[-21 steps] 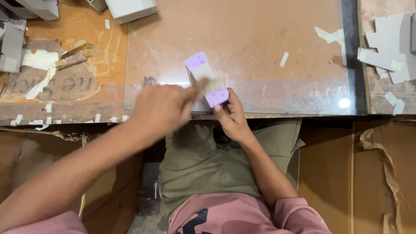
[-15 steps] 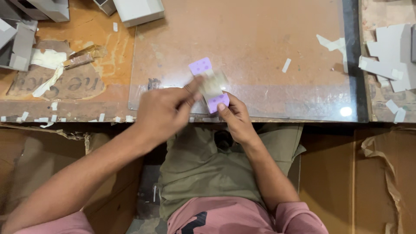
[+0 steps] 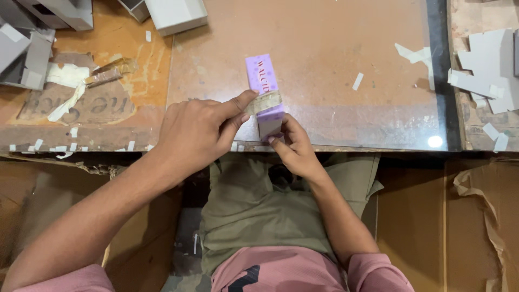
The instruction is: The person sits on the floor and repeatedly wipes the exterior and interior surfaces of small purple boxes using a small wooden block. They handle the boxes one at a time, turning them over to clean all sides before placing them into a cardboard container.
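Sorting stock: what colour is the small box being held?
Lilac with pale dots, small cardboard box, head view.

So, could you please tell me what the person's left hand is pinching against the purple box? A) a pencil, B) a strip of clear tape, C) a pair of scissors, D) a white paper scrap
B: the left hand pinches a strip of clear tape across the purple box, while the right hand steadies the box's near end at the table edge.
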